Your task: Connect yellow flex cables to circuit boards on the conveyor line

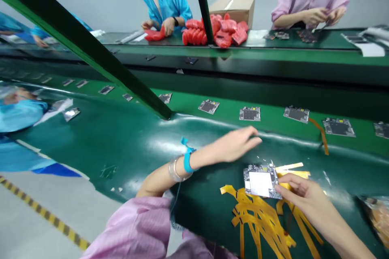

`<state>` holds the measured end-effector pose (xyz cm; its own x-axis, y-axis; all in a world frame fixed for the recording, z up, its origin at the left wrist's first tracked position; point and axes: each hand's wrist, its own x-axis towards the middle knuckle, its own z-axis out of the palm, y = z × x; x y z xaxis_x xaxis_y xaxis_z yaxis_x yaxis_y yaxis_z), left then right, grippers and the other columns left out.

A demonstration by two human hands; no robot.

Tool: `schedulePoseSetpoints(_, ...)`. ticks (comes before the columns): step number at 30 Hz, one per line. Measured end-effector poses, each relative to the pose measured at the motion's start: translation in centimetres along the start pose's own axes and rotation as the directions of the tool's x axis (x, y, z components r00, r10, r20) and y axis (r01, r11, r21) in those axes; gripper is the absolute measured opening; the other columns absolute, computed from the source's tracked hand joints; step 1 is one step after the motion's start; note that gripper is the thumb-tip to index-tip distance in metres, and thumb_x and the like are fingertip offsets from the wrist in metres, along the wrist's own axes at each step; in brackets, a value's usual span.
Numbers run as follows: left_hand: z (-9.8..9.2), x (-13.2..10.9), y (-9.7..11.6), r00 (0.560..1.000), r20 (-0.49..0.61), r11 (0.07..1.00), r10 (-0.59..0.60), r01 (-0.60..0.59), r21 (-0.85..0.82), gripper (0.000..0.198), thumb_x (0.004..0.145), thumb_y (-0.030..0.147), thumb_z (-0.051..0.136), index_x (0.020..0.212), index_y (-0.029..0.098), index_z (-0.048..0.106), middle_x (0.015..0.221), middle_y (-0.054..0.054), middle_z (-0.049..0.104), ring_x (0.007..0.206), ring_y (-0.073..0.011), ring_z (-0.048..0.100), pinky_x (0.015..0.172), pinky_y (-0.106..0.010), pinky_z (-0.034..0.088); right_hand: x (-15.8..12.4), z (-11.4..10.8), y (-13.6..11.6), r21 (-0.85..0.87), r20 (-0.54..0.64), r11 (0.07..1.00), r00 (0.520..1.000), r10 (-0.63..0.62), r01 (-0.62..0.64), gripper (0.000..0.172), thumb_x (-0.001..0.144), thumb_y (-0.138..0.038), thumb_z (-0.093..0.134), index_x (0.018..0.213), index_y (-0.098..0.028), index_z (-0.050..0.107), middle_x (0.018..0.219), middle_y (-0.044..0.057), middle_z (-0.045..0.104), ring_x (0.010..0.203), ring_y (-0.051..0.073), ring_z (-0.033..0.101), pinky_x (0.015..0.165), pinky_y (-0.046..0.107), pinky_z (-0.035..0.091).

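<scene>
My right hand [305, 194] pinches the right edge of a circuit board [261, 182] between thumb and fingers. A white square patch covers much of that board's face. Below and beside it, strips of amber tape [258, 218] lie in a loose heap on the green mat. My left hand [240, 144] reaches over the mat near the raised front edge of the board line, fingers stretched out and thumb apart, with nothing in it. A blue strap [189, 160] and a clear bangle [177, 170] circle the left wrist.
Several circuit boards [250, 113] lie in a row on the green strip ahead. A slanting green post [121, 73] rises at left. Across the line, people in blue and pink sleeves handle parts beside red bundles [223, 28] and a cardboard box [235, 4].
</scene>
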<state>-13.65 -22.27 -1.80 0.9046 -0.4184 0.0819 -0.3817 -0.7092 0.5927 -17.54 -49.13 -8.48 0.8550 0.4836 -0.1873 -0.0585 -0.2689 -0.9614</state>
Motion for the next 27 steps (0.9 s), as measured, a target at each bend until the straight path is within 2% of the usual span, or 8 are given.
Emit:
schedulePoseSetpoints(3, -4.1, 2.8, -5.5, 0.979, -0.192, 0.918, -0.065, 0.134, 0.374, 0.042, 0.099, 0.027, 0.047, 0.138, 0.011, 0.045, 0.153, -0.021, 0.042, 0.144, -0.0314, 0.036, 0.116, -0.048, 0.03, -0.5, -1.2, 0.4, 0.097, -0.094, 0.995, 0.995, 0.016, -0.007, 0.036, 0.08, -0.055, 0.075, 0.086, -0.02, 0.074, 0.081, 0.005, 0.074, 0.08, 0.024, 0.07, 0.069, 0.027, 0.054)
schedulePoseSetpoints(5, -5.2, 4.6, -8.1, 0.97, -0.23, 0.897, -0.077, 0.167, 0.408, 0.053, 0.097, 0.029, 0.052, 0.143, 0.006, 0.039, 0.158, -0.027, 0.032, 0.15, -0.0372, 0.024, 0.118, -0.055, 0.023, -0.7, -1.9, 0.7, 0.112, -0.139, 0.994, 0.99, 0.028, -0.012, 0.039, 0.078, -0.058, 0.076, 0.086, -0.019, 0.074, 0.083, 0.006, 0.074, 0.082, 0.025, 0.07, 0.07, 0.027, 0.054)
schedulePoseSetpoints(9, -1.9, 8.2, -8.5, 0.987, -0.158, 0.909, 0.0, 0.066, 0.411, 0.077, 0.093, 0.037, 0.061, 0.155, 0.012, 0.023, 0.161, -0.021, 0.03, 0.151, -0.0316, 0.025, 0.119, -0.045, 0.027, -0.4, -2.7, 0.7, 0.133, -0.207, 0.991, 0.978, 0.013, 0.015, 0.042, 0.076, -0.058, 0.077, 0.086, -0.018, 0.075, 0.084, 0.006, 0.074, 0.081, 0.024, 0.068, 0.072, 0.027, 0.052)
schedulePoseSetpoints(13, 2.3, 11.3, -7.0, 0.99, -0.138, 0.916, -0.04, 0.092, 0.389, 0.086, 0.084, 0.022, 0.072, 0.156, 0.014, 0.026, 0.143, -0.021, 0.053, 0.135, -0.0355, 0.048, 0.109, -0.048, 0.038, 0.0, -3.6, -0.3, 0.193, -0.278, 0.978, 0.96, -0.02, 0.077, 0.04, 0.078, -0.056, 0.077, 0.089, -0.017, 0.074, 0.084, 0.005, 0.072, 0.081, 0.023, 0.065, 0.07, 0.028, 0.05)
schedulePoseSetpoints(15, 2.8, 12.6, -6.8, 0.978, -0.178, 0.914, -0.106, 0.166, 0.37, 0.077, 0.081, 0.022, 0.076, 0.147, 0.011, 0.041, 0.135, -0.022, 0.057, 0.13, -0.0391, 0.05, 0.104, -0.054, 0.041, 0.6, -4.2, -1.1, 0.204, -0.295, 0.97, 0.953, -0.071, 0.135, 0.037, 0.08, -0.053, 0.077, 0.089, -0.017, 0.073, 0.082, 0.005, 0.072, 0.079, 0.022, 0.065, 0.068, 0.028, 0.05)
schedulePoseSetpoints(18, 2.1, 13.8, -7.0, 0.953, -0.242, 0.915, -0.183, 0.255, 0.313, 0.045, 0.089, 0.033, 0.07, 0.128, 0.014, 0.058, 0.133, -0.015, 0.056, 0.124, -0.0327, 0.053, 0.102, -0.054, 0.044, 2.9, -5.3, -2.7, 0.196, -0.313, 0.948, 0.933, -0.18, 0.249, 0.036, 0.08, -0.05, 0.079, 0.09, -0.016, 0.073, 0.08, 0.006, 0.072, 0.077, 0.02, 0.066, 0.071, 0.029, 0.052)
schedulePoseSetpoints(22, 0.0, 13.1, -7.3, 0.919, -0.305, 0.941, -0.252, 0.306, 0.146, 0.029, 0.091, 0.033, 0.068, 0.111, 0.014, 0.061, 0.108, -0.007, 0.064, 0.095, -0.0208, 0.063, 0.086, -0.04, 0.053, 8.7, -6.9, -5.3, 0.181, -0.306, 0.926, 0.914, -0.267, 0.331, 0.037, 0.082, -0.05, 0.078, 0.091, -0.015, 0.07, 0.082, 0.007, 0.073, 0.079, 0.021, 0.069, 0.075, 0.033, 0.056)
schedulePoseSetpoints(27, -4.2, 7.0, -7.5, 0.831, -0.457, 0.948, -0.317, 0.286, -0.139, 0.05, 0.081, 0.023, 0.07, 0.125, 0.016, 0.046, 0.089, -0.001, 0.067, 0.073, -0.0152, 0.061, 0.07, -0.027, 0.049, 15.3, -8.5, -7.4, 0.05, -0.325, 0.926, 0.883, -0.34, 0.375, 0.023, 0.1, -0.035, 0.062, 0.104, -0.013, 0.068, 0.098, 0.004, 0.07, 0.083, 0.018, 0.07, 0.075, 0.035, 0.059)
